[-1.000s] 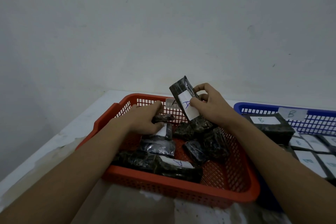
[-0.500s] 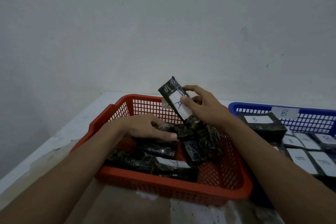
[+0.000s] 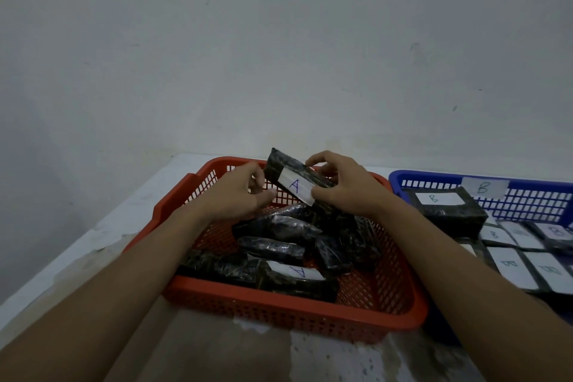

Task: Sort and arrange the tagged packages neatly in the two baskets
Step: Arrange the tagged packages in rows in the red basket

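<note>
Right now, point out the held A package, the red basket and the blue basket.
held A package (image 3: 294,186): head view, on its white tag.
red basket (image 3: 279,310): head view, on its near wall.
blue basket (image 3: 434,178): head view, on its far rim.

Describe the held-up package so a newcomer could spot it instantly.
Find the orange basket, left of the blue basket. Above its far rim the right hand grips a dark package. Unlike the packages lying below, it is raised, tilted, white tag reading A.

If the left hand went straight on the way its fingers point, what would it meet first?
The A-tagged package gripped by the right hand. The left hand points at its left end and may be touching it; depth is unclear.
</note>
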